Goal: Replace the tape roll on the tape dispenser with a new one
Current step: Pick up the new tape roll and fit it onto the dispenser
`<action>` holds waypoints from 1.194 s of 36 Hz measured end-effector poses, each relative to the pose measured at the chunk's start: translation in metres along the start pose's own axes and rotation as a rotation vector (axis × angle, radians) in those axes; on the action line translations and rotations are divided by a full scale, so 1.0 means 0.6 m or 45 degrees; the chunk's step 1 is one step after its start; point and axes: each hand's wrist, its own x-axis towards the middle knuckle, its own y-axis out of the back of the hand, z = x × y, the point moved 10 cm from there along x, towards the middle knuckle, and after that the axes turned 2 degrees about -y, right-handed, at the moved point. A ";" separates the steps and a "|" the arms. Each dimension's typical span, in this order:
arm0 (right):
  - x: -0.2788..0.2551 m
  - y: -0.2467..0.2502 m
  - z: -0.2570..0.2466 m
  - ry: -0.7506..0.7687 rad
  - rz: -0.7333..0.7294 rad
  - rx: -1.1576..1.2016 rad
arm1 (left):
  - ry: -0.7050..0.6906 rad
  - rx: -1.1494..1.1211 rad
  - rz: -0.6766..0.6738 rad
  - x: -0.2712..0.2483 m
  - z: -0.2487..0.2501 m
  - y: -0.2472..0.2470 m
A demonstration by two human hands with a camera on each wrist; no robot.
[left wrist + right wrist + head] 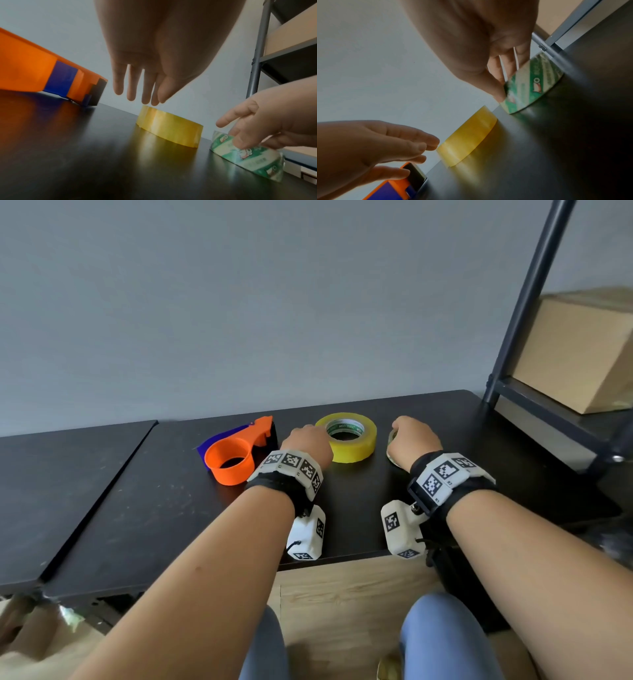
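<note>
The orange and blue tape dispenser (pixel 236 450) lies on its side on the black table (pixel 171 525), its round hub bare. Right of it a full yellow tape roll (pixel 349 441) lies flat. My left hand (pixel 310 436) hovers at the roll's left edge with straight fingers (pixel 132 86) just above the yellow roll (pixel 169 128), holding nothing. My right hand (pixel 407 436) pinches a thin green-printed tape core (pixel 534 83) between thumb and fingers. The green core (pixel 245 154) is tilted, with its lower edge on the table. The dispenser's toothed blade (pixel 101 93) points toward the roll.
A dark metal shelf frame (pixel 524 302) stands at the right and holds a cardboard box (pixel 582 354). A second black tabletop (pixel 68 491) adjoins on the left across a narrow gap. The table's front edge runs just below my wrists.
</note>
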 end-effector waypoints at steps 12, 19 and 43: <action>-0.018 0.004 -0.092 0.330 0.065 0.138 | 0.035 -0.094 0.046 -0.007 -0.038 0.016; -0.023 -0.057 -0.133 0.388 -0.178 0.065 | 0.067 -0.171 0.084 -0.011 -0.066 0.022; -0.050 -0.079 -0.155 0.330 -0.247 -0.072 | 0.185 0.040 0.247 -0.056 -0.136 0.074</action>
